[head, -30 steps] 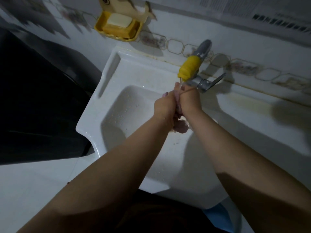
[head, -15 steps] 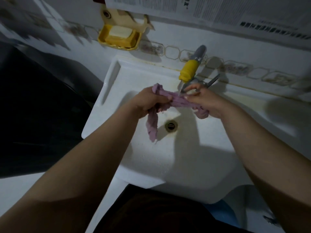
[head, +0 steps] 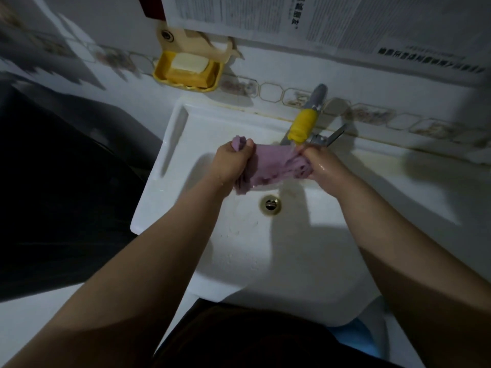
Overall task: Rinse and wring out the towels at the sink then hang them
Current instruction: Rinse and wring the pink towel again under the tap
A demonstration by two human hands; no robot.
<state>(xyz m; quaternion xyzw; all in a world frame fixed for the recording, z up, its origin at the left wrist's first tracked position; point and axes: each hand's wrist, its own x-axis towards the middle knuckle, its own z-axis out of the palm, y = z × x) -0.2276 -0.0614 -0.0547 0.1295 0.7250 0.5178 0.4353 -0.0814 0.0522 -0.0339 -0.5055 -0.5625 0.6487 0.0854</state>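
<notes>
A small purple towel (head: 271,166) is stretched between both hands over the white sink (head: 239,251), just under the tap. My left hand (head: 232,163) grips the towel's left end, a tuft sticking out above the fist and a fold hanging below. The towel's bunched right end is gripped by my wet right hand (head: 318,166), right beneath the tap's yellow spout (head: 303,126). A thin stream of water falls from the spout onto the towel beside that hand.
The drain (head: 270,204) lies in the basin just below the towel. A yellow soap dish (head: 186,69) with a soap bar hangs on the tiled wall at the back left. A dark object (head: 53,195) stands left of the sink. Printed paper (head: 318,19) covers the wall above.
My hands, pressed together on the bunched towel a second ago, have pulled apart and spread it between them. The hanging left end is now gathered up closer to my left hand.
</notes>
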